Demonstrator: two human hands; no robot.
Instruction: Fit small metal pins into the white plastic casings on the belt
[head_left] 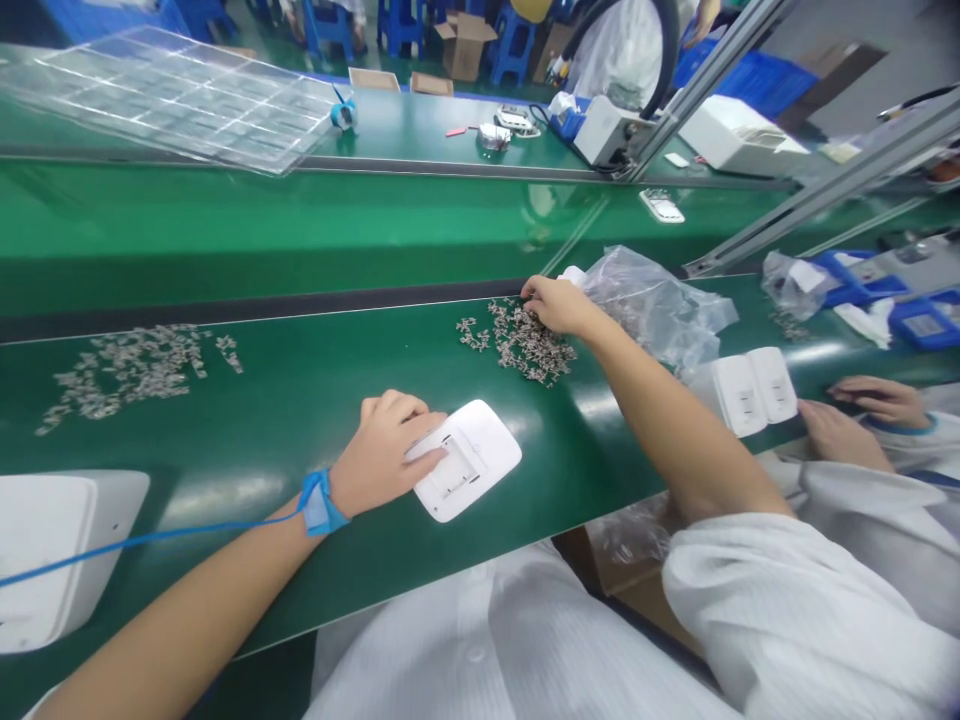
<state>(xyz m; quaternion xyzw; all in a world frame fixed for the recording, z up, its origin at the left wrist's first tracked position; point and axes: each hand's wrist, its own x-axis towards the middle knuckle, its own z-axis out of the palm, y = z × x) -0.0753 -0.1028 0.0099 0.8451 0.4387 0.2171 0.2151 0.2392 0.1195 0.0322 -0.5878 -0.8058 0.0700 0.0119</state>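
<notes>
Hands: two | left hand [386, 455] on one white plastic casing [480, 462], grip unclear | right hand [553, 306] curled on one of two small-part piles [521, 342], hold unclear

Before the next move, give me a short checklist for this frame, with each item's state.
1. Left hand on white rectangular plastic casing: ok, fingers lie across it.
2. Blue wrist strap with cord, on left wrist: ok, around it.
3. Right hand on heap of small grey metal parts: ok, touching.
4. Any part held in right fingers: cannot tell, hidden.
5. Co-worker's hands apart from the person's own: ok.
</notes>
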